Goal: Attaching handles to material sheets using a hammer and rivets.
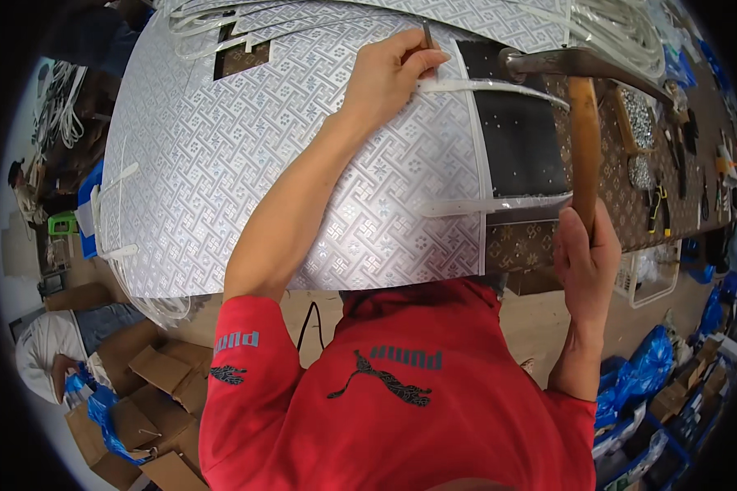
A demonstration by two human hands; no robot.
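Observation:
My left hand [389, 75] pinches a slim dark metal punch [427, 34], which stands upright over the far part of the work table. Its lower tip is hidden by my fingers. Close beside it lies the end of a clear-wrapped white strap [499, 85], running right across a black board [520, 135]. A second white strap [499, 206] lies nearer to me across the board's near edge. My right hand [588, 255] is closed round the wooden handle of a hammer [584, 139]. The metal head is raised to the right of the punch, apart from it.
Silver patterned sheet [360, 213] covers most of the table. Coiled white straps [618, 37] lie at the far edge. On the right are a box of metal rivets [635, 119] and yellow-black pliers [657, 209]. Cardboard boxes [139, 417] and another person [53, 352] are at lower left.

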